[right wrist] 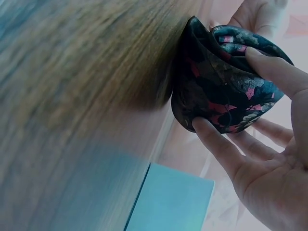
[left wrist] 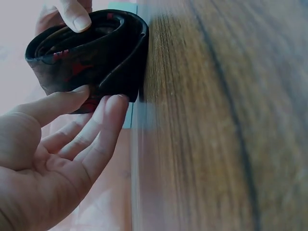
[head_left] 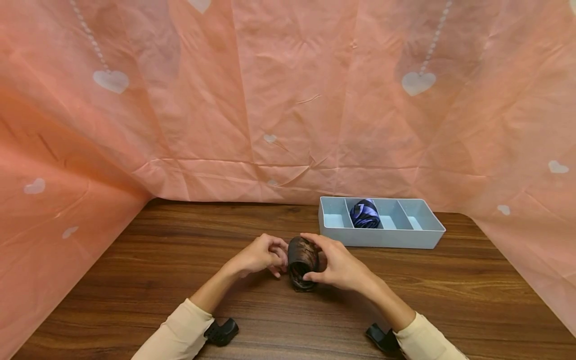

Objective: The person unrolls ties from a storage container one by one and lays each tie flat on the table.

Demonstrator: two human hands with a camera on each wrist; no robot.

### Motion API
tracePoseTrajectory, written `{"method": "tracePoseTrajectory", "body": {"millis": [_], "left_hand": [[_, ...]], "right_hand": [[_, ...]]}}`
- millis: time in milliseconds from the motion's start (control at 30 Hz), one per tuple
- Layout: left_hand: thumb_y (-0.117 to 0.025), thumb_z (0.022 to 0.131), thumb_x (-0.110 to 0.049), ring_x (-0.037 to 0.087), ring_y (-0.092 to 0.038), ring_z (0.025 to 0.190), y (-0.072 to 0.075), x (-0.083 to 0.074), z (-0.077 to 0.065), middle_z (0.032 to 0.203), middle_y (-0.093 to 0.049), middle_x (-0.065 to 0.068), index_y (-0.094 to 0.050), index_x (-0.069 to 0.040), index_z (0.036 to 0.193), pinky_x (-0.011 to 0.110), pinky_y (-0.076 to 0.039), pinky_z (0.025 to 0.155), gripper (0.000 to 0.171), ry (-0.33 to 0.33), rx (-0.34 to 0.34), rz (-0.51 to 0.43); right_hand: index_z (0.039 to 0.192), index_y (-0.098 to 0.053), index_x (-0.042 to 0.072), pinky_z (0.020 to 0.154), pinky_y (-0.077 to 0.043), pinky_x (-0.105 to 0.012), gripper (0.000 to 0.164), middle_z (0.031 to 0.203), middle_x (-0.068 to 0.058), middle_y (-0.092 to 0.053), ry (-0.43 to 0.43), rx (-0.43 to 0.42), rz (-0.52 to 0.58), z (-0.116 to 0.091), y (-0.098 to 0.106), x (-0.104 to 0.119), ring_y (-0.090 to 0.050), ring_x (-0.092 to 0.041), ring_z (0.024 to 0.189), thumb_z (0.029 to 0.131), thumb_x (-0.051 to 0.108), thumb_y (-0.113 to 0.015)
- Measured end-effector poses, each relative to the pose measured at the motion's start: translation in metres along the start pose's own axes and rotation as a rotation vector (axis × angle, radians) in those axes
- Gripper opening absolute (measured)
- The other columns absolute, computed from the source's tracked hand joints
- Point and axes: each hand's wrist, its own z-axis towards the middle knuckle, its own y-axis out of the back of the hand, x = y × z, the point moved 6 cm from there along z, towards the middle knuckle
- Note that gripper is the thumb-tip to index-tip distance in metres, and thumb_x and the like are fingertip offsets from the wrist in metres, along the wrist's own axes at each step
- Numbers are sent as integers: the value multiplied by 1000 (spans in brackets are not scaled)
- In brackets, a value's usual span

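A dark necktie (head_left: 303, 255) with a reddish floral pattern is rolled into a loose coil on the wooden table. My right hand (head_left: 344, 265) grips the roll from the right. In the right wrist view, its thumb lies over the coil's top rim and its fingers (right wrist: 216, 139) press the patterned outer side. My left hand (head_left: 261, 255) is at the roll's left side. The left wrist view shows its thumb and fingertips (left wrist: 115, 103) pinching the lower edge of the outer layer.
A pale blue divided tray (head_left: 378, 238) stands at the back right of the table (head_left: 180, 250). One of its compartments holds a rolled blue patterned tie (head_left: 365, 214). Behind the table hangs a peach curtain (head_left: 288, 100) with white hearts.
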Motion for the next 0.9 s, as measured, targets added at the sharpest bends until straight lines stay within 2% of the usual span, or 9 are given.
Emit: {"method": "tracePoseTrajectory", "body": {"millis": [233,433,567,767,900], "left_hand": [[-51,85,20,25,-71,71,-5,-3,-1,77,-70,16,-60,12,122,36,-62,60,38,-9,54,134],[-50,86,19,26,-72,71,-5,-2,-2,77,-69,17,-60,11,122,36,-61,58,38,-14,48,176],[-49,88,19,24,-71,72,-4,-1,-2,81,-67,18,-59,11,124,34,-61,59,38,-10,49,133],[-47,82,24,24,-70,73,-3,2,0,84,-63,15,-53,14,127,34,-61,63,47,-2,48,10],[-50,81,26,22,-71,69,-2,3,0,81,-63,12,-50,15,131,35,-62,62,50,23,41,-11]], "right_hand": [[148,-49,-1,96,-54,-51,83,140,-18,-61,9,10,5,-1,-1,1,-67,-31,113,78,17,-91],[148,-49,-2,97,-54,-51,84,140,-19,-61,11,18,16,-1,-1,1,-67,-32,113,78,17,-90],[149,-48,-2,96,-54,-52,85,139,-19,-61,16,27,24,-1,-1,0,-67,-31,113,78,16,-91],[150,-47,-1,95,-54,-53,87,138,-18,-62,25,41,45,-2,-1,-2,-67,-32,113,77,15,-91],[150,-46,-1,96,-54,-53,89,137,-18,-62,29,59,80,-2,-2,-4,-66,-34,115,75,12,-93]]}}
